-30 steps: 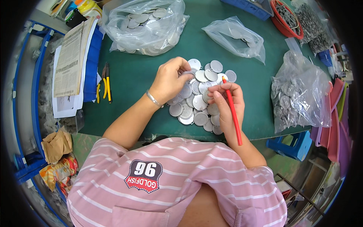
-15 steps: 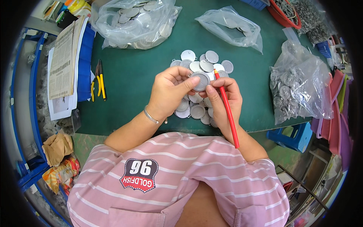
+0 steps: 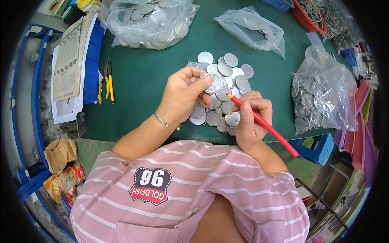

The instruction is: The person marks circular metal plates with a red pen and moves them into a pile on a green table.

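Between the thumb and fingers of my left hand (image 3: 183,91) is a round grey metal disc (image 3: 214,82) with a patterned face and a small lug at its rim. My right hand (image 3: 253,117) grips a red pencil (image 3: 272,129), its yellowish tip pointing up and left, just short of the held disc. Beneath and around both hands lies a loose pile of similar metal discs (image 3: 213,118), some patterned and some plain and shiny. Part of the pile is hidden by my hands.
On the green table (image 3: 137,81) are yellow-handled pliers (image 3: 107,85), a clear bag of discs (image 3: 150,24), a flatter bag (image 3: 253,30) and a bag of metal parts (image 3: 314,91). A red basin (image 3: 308,18) sits far right; a blue stool (image 3: 316,149) stands below the right edge.
My right hand has let go of the disc's edge and moved right and down. The pencil has swung to a flatter slant, tip nearer the disc. My left hand still holds the disc.
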A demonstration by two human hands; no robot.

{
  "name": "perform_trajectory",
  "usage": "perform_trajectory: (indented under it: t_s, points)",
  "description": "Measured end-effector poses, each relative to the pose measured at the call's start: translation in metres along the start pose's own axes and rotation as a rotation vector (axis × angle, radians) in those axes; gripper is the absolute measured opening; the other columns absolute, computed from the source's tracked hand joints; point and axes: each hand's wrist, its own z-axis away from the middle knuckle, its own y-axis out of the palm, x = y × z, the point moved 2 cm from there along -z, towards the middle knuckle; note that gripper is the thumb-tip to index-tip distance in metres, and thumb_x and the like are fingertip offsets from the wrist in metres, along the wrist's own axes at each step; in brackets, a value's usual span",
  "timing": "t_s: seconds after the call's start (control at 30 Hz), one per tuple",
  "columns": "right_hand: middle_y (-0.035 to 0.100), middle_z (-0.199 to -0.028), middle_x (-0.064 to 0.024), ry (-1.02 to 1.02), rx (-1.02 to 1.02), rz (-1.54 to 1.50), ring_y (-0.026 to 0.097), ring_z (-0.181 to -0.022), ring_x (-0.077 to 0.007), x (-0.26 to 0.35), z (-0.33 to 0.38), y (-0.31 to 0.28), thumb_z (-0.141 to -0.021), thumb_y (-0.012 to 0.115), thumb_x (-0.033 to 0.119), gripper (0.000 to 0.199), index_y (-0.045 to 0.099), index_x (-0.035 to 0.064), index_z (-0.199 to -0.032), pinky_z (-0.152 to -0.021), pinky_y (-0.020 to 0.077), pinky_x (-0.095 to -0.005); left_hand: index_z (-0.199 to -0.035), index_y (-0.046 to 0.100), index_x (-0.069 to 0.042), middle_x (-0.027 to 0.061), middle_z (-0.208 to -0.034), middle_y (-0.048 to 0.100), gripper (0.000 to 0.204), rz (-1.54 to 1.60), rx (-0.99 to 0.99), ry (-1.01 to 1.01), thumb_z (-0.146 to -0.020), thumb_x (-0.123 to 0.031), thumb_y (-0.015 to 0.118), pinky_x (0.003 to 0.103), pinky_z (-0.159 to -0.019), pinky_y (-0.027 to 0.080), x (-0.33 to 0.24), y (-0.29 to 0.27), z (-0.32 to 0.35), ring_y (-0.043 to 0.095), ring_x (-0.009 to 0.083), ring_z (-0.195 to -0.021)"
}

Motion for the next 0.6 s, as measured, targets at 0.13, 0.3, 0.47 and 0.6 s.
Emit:
perform_trajectory:
  t_s: [0.13, 0.3, 0.47, 0.6]
  points:
    - [0.058, -0.071, -0.0066, -0.071, 0.096, 0.099, 0.051, -0.064, -0.0180, 0.0021, -0.0020, -0.0012, -0.081, 0.055, 0.001, 0.008, 0.048, 0.0035, -0.082, -0.068, 0.0379, -0.0313, -0.091, 0.053, 0.005, 0.0072, -0.069, 0.059, 0.020, -0.007, 0.021, 0.001, -0.081, -0.010, 0.063, 0.021, -0.043, 0.046, -0.0004, 0.0005, 0.0002, 0.056, 0.0093, -0.049]
    - [0.058, -0.071, -0.0067, -0.113, 0.134, 0.174, 0.052, -0.065, -0.0197, 0.0058, -0.0058, 0.0037, -0.078, 0.058, -0.001, 0.011, 0.049, 0.0044, -0.081, -0.070, 0.0370, -0.0331, -0.091, 0.052, 0.005, 0.0074, -0.069, 0.060, 0.019, -0.061, 0.028, 0.045, -0.081, -0.008, 0.063, 0.021, -0.043, 0.046, 0.0004, 0.0017, 0.0013, 0.056, 0.0091, -0.049]
    - [0.058, -0.070, -0.0065, -0.136, 0.147, 0.194, 0.052, -0.064, -0.0201, 0.0060, -0.0076, 0.0051, -0.078, 0.059, 0.000, 0.011, 0.049, 0.0044, -0.082, -0.070, 0.0372, -0.0329, -0.091, 0.052, 0.004, 0.0074, -0.068, 0.060, 0.018, -0.125, 0.035, 0.072, -0.081, -0.007, 0.062, 0.021, -0.043, 0.046, -0.0019, 0.0045, 0.0041, 0.056, 0.0089, -0.049]
    - [0.058, -0.070, -0.0064, -0.116, 0.148, 0.211, 0.052, -0.063, -0.0205, 0.0071, -0.0090, 0.0059, -0.078, 0.059, 0.000, 0.010, 0.050, 0.0046, -0.079, -0.070, 0.0372, -0.0330, -0.090, 0.052, 0.004, 0.0073, -0.069, 0.060, 0.017, -0.118, 0.041, 0.079, -0.082, -0.007, 0.062, 0.021, -0.043, 0.046, -0.0026, 0.0047, 0.0044, 0.056, 0.0089, -0.049]
